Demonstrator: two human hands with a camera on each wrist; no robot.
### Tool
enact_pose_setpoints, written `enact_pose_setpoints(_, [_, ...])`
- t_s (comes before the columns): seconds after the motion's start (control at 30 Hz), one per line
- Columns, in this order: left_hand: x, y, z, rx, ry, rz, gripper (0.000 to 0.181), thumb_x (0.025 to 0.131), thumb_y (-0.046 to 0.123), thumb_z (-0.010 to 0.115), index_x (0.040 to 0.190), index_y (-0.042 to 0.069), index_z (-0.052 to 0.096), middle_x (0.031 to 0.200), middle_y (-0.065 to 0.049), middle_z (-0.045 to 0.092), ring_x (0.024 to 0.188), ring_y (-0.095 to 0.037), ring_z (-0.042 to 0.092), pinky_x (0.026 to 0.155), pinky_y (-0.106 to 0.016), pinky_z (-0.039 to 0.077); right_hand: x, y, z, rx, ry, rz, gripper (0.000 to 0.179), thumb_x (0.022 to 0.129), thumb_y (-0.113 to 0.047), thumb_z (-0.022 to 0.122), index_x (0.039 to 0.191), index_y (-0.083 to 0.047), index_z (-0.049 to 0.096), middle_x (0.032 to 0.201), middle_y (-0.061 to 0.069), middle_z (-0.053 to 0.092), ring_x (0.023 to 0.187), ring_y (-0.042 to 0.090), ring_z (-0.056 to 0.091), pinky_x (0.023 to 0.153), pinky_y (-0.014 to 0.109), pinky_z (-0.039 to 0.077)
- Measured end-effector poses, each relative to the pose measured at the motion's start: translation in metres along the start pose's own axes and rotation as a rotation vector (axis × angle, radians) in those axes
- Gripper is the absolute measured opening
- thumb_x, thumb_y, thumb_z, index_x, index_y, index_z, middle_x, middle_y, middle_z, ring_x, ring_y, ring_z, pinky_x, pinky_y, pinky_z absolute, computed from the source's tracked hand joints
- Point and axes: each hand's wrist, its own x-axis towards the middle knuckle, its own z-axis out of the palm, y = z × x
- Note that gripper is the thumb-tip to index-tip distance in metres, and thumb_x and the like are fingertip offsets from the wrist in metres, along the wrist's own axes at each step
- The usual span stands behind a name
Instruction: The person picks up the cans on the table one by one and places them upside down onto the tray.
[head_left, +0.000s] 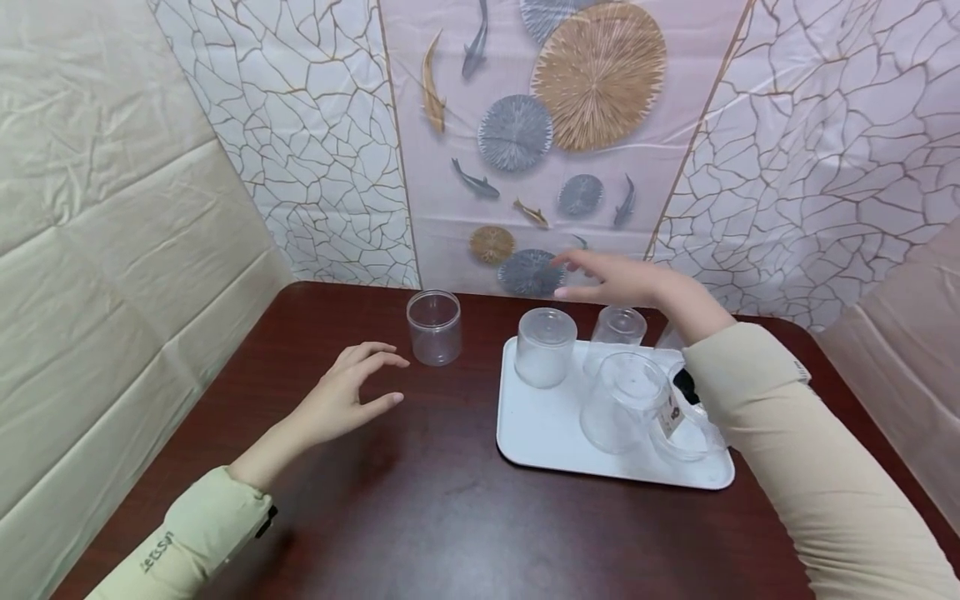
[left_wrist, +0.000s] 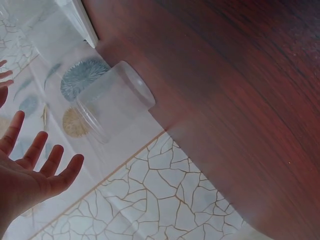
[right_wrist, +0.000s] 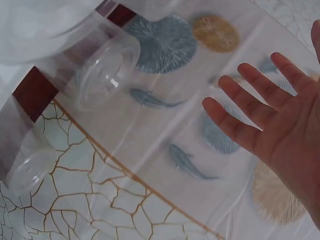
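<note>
A clear plastic jar [head_left: 435,333] stands on the table with its open mouth up; the left wrist view shows the same jar [left_wrist: 117,100]. My left hand [head_left: 348,396] hovers just left of it and nearer to me, fingers spread and holding nothing. My right hand [head_left: 618,279] is in the air over the back of a white tray [head_left: 547,437], its fingers loosely extended around nothing. Below and left of it, a cloudy clear jar [head_left: 546,350] sits mouth down on the tray. A larger clear jar [head_left: 622,408] stands toward the tray's front.
Another clear jar [head_left: 618,325] is at the tray's back. Beside the large jar, near my right sleeve, lies a clear round piece [head_left: 686,433] with a printed label [head_left: 670,415]. A patterned cloth [head_left: 330,125] hangs behind the dark wooden table [head_left: 450,525].
</note>
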Motion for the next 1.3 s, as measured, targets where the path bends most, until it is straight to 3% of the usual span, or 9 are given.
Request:
enact_pose_setpoints(0.3, [0.003, 0.001, 0.002, 0.001, 0.029, 0.013, 0.046, 0.081, 0.025, 0.073, 0.123, 0.016, 0.056, 0.126, -0.005, 0.054, 0.12, -0.029, 0.044, 0.099, -0.05, 0.037, -0.023, 0.001, -0.008, 0.024, 0.152, -0.08, 0.057, 0.096, -0.025, 0.054, 0.144, -0.006, 0.031, 0.137, 0.022, 0.044, 0.123, 0.039, 0.045, 0.1, 0.056, 0.038])
enact_pose_setpoints(0.47, [0.01, 0.002, 0.003, -0.008, 0.06, 0.028, 0.051, 0.081, 0.024, 0.072, 0.128, 0.014, 0.053, 0.127, -0.004, 0.054, 0.119, -0.028, 0.044, 0.1, -0.048, 0.036, -0.038, -0.003, -0.004, -0.02, 0.218, -0.103, 0.06, 0.095, -0.026, 0.056, 0.146, -0.011, 0.03, 0.135, 0.019, 0.046, 0.121, 0.037, 0.048, 0.095, 0.054, 0.042])
enact_pose_setpoints(0.67, [0.021, 0.006, 0.008, -0.07, 0.086, 0.023, 0.052, 0.083, 0.024, 0.071, 0.13, 0.015, 0.051, 0.129, -0.004, 0.053, 0.122, -0.028, 0.043, 0.102, -0.048, 0.035, -0.058, -0.007, 0.003, -0.068, 0.286, -0.144, 0.056, 0.093, -0.024, 0.059, 0.142, -0.011, 0.036, 0.13, 0.017, 0.052, 0.117, 0.036, 0.052, 0.091, 0.052, 0.045])
enact_pose_setpoints(0.87, [0.025, 0.009, 0.009, -0.088, 0.1, 0.001, 0.052, 0.082, 0.021, 0.072, 0.13, 0.014, 0.052, 0.129, -0.004, 0.052, 0.12, -0.027, 0.043, 0.101, -0.048, 0.035, -0.067, -0.007, 0.01, -0.075, 0.352, -0.183, 0.054, 0.091, -0.02, 0.063, 0.139, -0.01, 0.041, 0.127, 0.015, 0.057, 0.113, 0.031, 0.055, 0.095, 0.05, 0.042])
enact_pose_setpoints(1.3, [0.047, 0.011, 0.011, -0.092, 0.12, -0.001, 0.051, 0.082, 0.024, 0.071, 0.129, 0.016, 0.052, 0.13, -0.006, 0.05, 0.123, -0.029, 0.041, 0.102, -0.051, 0.035, -0.085, 0.003, 0.014, -0.023, 0.392, -0.161, 0.052, 0.091, -0.019, 0.062, 0.139, -0.014, 0.042, 0.125, 0.013, 0.057, 0.114, 0.03, 0.052, 0.09, 0.051, 0.042])
